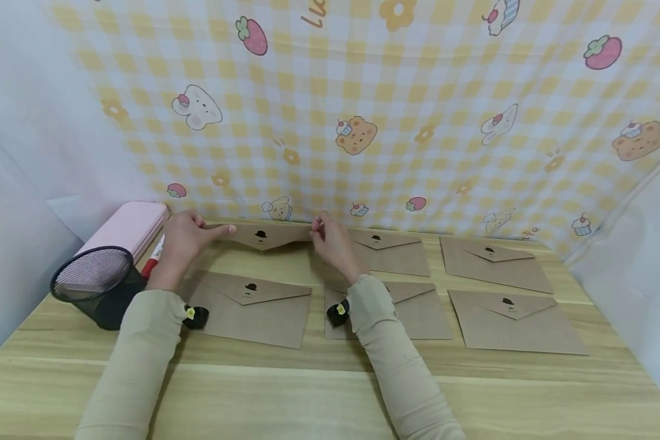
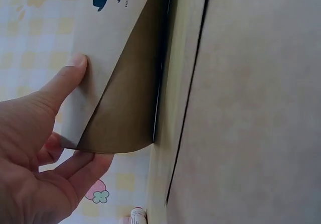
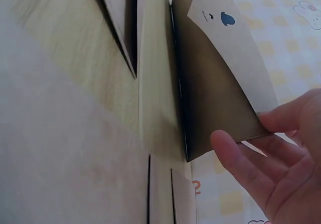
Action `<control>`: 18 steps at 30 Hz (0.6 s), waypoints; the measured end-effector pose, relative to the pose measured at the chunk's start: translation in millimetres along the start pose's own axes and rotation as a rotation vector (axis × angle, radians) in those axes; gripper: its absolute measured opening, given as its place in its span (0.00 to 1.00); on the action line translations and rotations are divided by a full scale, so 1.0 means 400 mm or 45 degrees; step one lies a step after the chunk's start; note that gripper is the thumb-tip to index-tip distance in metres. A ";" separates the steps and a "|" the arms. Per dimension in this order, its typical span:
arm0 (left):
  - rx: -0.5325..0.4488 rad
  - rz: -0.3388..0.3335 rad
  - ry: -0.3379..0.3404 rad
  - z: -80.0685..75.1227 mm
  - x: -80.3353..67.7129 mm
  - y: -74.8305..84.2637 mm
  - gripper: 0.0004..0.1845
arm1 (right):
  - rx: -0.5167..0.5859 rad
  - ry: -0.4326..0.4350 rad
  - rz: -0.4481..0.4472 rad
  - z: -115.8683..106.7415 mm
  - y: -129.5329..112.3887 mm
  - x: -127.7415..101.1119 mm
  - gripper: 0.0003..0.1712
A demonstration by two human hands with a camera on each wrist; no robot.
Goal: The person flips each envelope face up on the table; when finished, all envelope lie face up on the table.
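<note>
A wooden table [image 1: 319,391] runs across the view, backed by a yellow checked cloth [image 1: 418,110] printed with bears and strawberries. Five brown envelopes lie flat on it, among them one at front left [image 1: 253,308] and one at front right [image 1: 514,324]. At the left edge sit a pink case [image 1: 126,229] and a black mesh cup [image 1: 96,284], with a red marker [image 1: 155,256] between them. A sixth envelope [image 1: 266,234] is held at the back of the table against the cloth, its long axis running left to right and its pointed flap hanging down toward the person, hat print at the tip. The left hand [image 1: 184,241] pinches its left end between thumb and fingers; the right hand [image 1: 332,241] pinches its right end the same way.
</note>
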State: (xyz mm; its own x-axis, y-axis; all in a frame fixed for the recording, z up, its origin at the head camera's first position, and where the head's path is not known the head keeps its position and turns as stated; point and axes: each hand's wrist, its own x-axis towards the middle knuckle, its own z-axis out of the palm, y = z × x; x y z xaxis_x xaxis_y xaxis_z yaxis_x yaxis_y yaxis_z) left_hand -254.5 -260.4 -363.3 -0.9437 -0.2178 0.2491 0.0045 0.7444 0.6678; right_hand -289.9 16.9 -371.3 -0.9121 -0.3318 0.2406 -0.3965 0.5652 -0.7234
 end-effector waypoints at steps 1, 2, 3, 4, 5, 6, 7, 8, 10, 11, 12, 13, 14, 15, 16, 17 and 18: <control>-0.003 -0.007 0.011 0.001 0.000 0.001 0.35 | -0.002 0.002 -0.001 0.000 0.000 0.000 0.05; -0.004 -0.010 0.021 0.000 -0.001 0.002 0.35 | -0.005 0.004 -0.003 0.000 0.001 0.000 0.06; -0.006 -0.013 0.030 0.000 -0.001 0.003 0.35 | -0.006 0.005 -0.004 -0.001 0.001 0.000 0.06; -0.007 -0.015 0.036 -0.001 -0.001 0.003 0.35 | -0.015 0.011 -0.010 0.000 0.002 0.000 0.06; -0.010 -0.020 0.040 0.000 -0.001 0.003 0.35 | -0.017 0.019 -0.011 0.000 0.002 0.000 0.06; -0.013 -0.019 0.043 -0.001 0.000 0.002 0.35 | -0.011 0.029 -0.014 0.001 0.004 0.000 0.07; -0.017 -0.017 0.046 -0.001 0.000 0.001 0.36 | -0.004 0.040 -0.016 0.002 0.005 0.000 0.07; -0.019 -0.014 0.047 -0.001 0.001 0.000 0.36 | 0.001 0.051 -0.021 0.002 0.006 0.000 0.08; -0.026 -0.025 0.047 0.000 0.002 -0.001 0.36 | 0.006 0.072 -0.025 0.003 0.009 0.000 0.09; -0.035 -0.035 0.043 0.000 0.002 -0.001 0.37 | 0.018 0.076 -0.023 0.002 0.009 -0.001 0.09; -0.041 -0.041 0.042 0.000 0.003 -0.001 0.37 | 0.028 0.073 -0.020 0.002 0.010 -0.001 0.09; -0.043 -0.047 0.041 -0.001 0.004 -0.001 0.36 | 0.031 0.069 -0.017 0.002 0.010 0.000 0.09; -0.045 -0.057 0.039 -0.001 0.005 0.000 0.36 | 0.030 0.064 -0.011 0.001 0.010 0.000 0.09; -0.045 -0.066 0.038 -0.001 0.005 0.000 0.36 | 0.032 0.056 -0.002 0.001 0.010 0.000 0.09; -0.047 -0.073 0.037 -0.002 0.006 -0.001 0.36 | 0.037 0.048 0.007 0.000 0.010 0.000 0.09; -0.051 -0.077 0.036 -0.001 0.007 -0.001 0.36 | 0.045 0.039 0.019 0.000 0.010 0.001 0.09; -0.059 -0.078 0.038 -0.001 0.008 -0.002 0.36 | 0.051 0.033 0.030 0.000 0.010 0.001 0.09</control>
State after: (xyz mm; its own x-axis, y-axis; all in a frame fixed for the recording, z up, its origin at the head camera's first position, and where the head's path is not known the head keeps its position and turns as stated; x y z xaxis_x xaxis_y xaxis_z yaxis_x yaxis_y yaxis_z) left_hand -257.3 -262.1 -362.8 -0.9324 -0.2815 0.2268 -0.0373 0.6990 0.7142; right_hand -291.9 19.1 -374.1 -0.9238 -0.2986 0.2397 -0.3708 0.5416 -0.7544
